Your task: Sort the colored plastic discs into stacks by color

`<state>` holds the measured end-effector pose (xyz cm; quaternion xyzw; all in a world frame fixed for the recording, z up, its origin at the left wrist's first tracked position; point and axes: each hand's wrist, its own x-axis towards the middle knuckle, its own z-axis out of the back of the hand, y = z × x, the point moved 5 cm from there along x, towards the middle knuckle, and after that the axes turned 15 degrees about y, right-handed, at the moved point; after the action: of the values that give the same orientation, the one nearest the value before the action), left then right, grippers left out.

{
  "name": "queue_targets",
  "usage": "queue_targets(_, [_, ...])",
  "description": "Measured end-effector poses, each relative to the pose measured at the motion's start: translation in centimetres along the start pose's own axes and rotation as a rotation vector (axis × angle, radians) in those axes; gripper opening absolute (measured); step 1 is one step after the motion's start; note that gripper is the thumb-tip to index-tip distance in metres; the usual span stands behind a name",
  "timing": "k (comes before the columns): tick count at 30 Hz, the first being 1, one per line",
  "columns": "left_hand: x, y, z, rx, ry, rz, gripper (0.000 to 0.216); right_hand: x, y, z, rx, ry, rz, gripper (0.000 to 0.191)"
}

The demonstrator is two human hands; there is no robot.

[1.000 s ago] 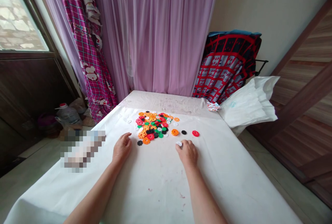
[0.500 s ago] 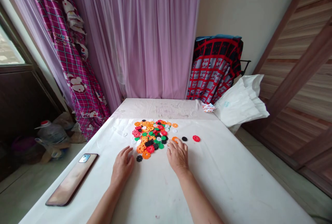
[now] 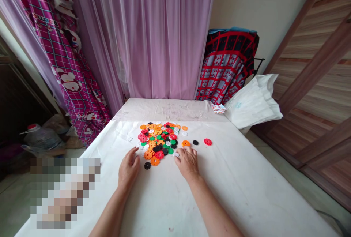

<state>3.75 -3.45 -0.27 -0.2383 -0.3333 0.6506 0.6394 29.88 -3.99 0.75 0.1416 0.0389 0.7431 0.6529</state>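
A pile of notched plastic discs (image 3: 156,138) in orange, red, green, black and white lies on the white-covered table (image 3: 219,193). My right hand (image 3: 188,162) is at the pile's near right side, with a white notched disc (image 3: 177,154) between thumb and forefinger. Left of the pile, my left hand (image 3: 128,167) rests on the cloth, thumb apart from loosely bent fingers and nothing in it. A black disc (image 3: 147,165) lies close to its thumb. Beyond my right fingers are single orange (image 3: 186,143), black (image 3: 195,142) and red (image 3: 207,142) discs.
A pixelated patch (image 3: 68,193) covers the table's left side. A white bag (image 3: 252,101) stands at the right far corner beside a small patterned packet (image 3: 218,109). Purple curtains (image 3: 170,39) hang behind the table. A large bottle (image 3: 37,136) is on the floor at left.
The camera view has shifted slightly. The white disc now shows between my right thumb and forefinger, and that hand has drawn back a little from the orange disc. My left hand stays beside the pile.
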Motion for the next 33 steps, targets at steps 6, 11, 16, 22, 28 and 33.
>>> queue_targets(6, [0.7,0.1,0.1,-0.024,0.003,0.020,0.036,-1.2,-3.2,1.3,0.093,-0.186,-0.052,0.016])
queue_targets(11, [0.4,0.5,0.3,-0.043,0.011,0.070,0.037,-3.5,-9.2,3.0,0.220,-0.369,-0.247,0.015])
queue_targets(16, [0.4,0.3,0.4,-0.038,-0.022,0.061,0.035,-3.5,-8.6,2.6,0.147,-0.272,-0.176,0.017])
queue_targets(22, [0.1,0.0,0.5,-0.037,-0.017,0.085,0.036,-3.3,-7.3,2.6,0.068,-0.199,-0.181,0.019])
queue_targets(28, [0.1,0.0,0.4,-0.047,-0.004,0.108,0.036,-3.3,-7.4,2.4,0.080,-0.129,-0.174,0.022])
queue_targets(33, [0.1,0.1,0.4,-0.041,0.000,0.099,0.036,-3.2,-7.8,1.7,0.150,-0.069,-0.160,0.028])
